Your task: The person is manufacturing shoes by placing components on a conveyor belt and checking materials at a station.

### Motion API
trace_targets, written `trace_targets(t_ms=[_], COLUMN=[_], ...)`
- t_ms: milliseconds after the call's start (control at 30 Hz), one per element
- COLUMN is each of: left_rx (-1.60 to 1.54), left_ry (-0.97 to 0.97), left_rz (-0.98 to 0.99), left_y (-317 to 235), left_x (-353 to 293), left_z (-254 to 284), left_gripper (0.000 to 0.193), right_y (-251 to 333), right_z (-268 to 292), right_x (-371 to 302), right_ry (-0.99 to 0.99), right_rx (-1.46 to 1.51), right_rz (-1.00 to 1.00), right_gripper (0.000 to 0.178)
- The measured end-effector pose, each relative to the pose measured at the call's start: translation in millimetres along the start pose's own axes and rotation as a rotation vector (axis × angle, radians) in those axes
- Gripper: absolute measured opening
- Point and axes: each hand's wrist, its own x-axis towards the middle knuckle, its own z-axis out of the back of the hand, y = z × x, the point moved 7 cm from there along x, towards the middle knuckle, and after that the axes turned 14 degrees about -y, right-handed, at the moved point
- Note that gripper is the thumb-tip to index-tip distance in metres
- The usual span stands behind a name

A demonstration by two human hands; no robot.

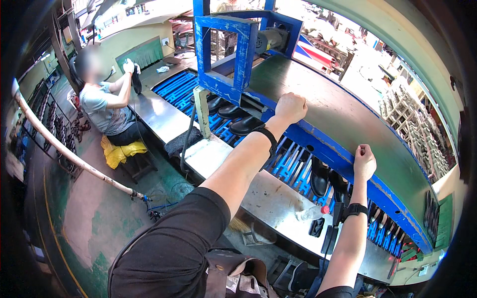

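Shelf with two curled hands at its near edge

In the head view, the shelf has a broad, dull top and a blue side, and runs above a conveyor of blue slats, from the upper middle toward the lower right. The left hand is curled over its near side, further up; the right hand is curled near the same edge, lower down. Whether either one grasps anything or touches the shelf, I cannot tell. Each wrist wears a black band.

Black shoes sit on the slats beneath the left forearm, and more stand between the arms. On the metal ledge in front, a clear bottle with a red cap lies beside the right forearm. At the left, a seated co-worker in white gloves holds a dark shoe; yellow cloth covers the seat.
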Motion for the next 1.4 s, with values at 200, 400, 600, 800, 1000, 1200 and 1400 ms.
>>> trace_targets(t_ms=[200,400,600,800,1000,1200,1400], left_rx=[-0.01,-0.014,-0.023,-0.018,-0.018,-0.026,-0.009], left_ry=[-0.006,-0.012,-0.006,0.014,-0.005,0.017,-0.017], left_rz=[-0.007,-0.015,-0.017,0.008,-0.011,0.012,-0.014], left_y=[-1.5,-2.3,-1.0,0.1,-2.4,-2.4,0.3], left_x=[1.0,0.0,-0.4,0.3,0.2,0.0,-1.0], left_z=[0.1,0.5,0.5,-0.8,3.3,2.3,2.6], left_gripper=[0.022,0.023,0.023,0.023,0.022,0.023,0.022], right_y=[-0.8,-3.7,-2.5,-2.3,-0.6,-3.0,2.2], right_z=[0.9,-1.8,-0.7,0.2,0.5,1.1,2.2], right_x=[1.2,0.7,-0.2,0.6,-0.1,0.5,-0.6], right_ry=[-0.006,0.021,0.003,0.0,-0.014,-0.017,-0.012], right_rx=[0.017,0.009,0.02,0.023,0.021,0.024,0.018], right_rz=[-0.004,-0.029,-0.016,-0.022,-0.012,-0.005,0.002], right_gripper=[0.01,0.011,0.01,0.01,0.009,0.008,0.008])
